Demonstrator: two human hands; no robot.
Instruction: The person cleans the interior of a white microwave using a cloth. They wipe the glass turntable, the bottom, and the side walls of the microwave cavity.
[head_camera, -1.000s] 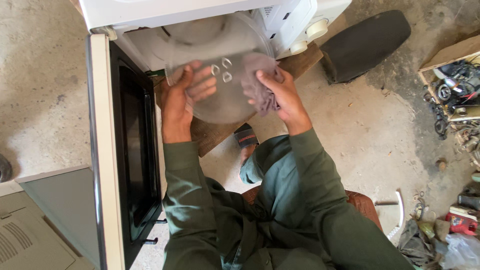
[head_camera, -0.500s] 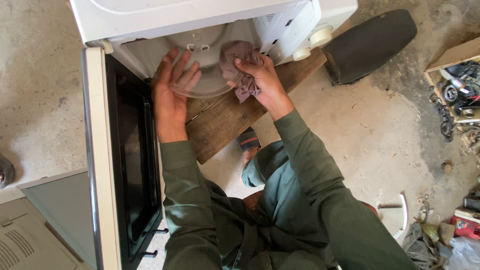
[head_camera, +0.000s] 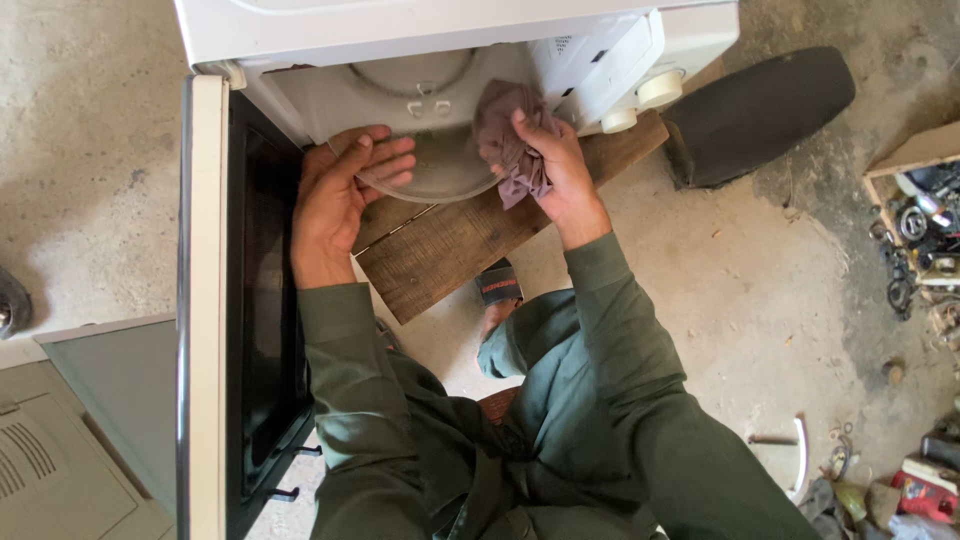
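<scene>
Since a moment ago, the glass plate (head_camera: 430, 165) has slid deeper into the microwave oven (head_camera: 450, 60), and both your hands went in with it.

Your left hand (head_camera: 335, 200) lies flat and spread on the plate's near rim, fingers on top, holding it steady. Your right hand (head_camera: 555, 165) is closed around a bunched purple-grey cloth (head_camera: 505, 135), and the cloth is pressed on the plate's right side. It looks like you are wiping the plate while it sits in the oven's mouth.

For the next rub, I think you need to keep the left hand pressing so the plate does not tip off the front edge. Part of the plate hangs out past that edge, over the wooden board (head_camera: 450, 245) below.

Room is tight. The oven's white control panel (head_camera: 600, 60) with its two round knobs (head_camera: 640, 100) is just beside your right hand. The open door (head_camera: 225, 300) stands close along your left arm. Behind you the concrete floor (head_camera: 730, 270) has open space. A dark flat pad (head_camera: 760, 110) lies to the right, and small parts in a box (head_camera: 920, 210) sit well apart.
</scene>
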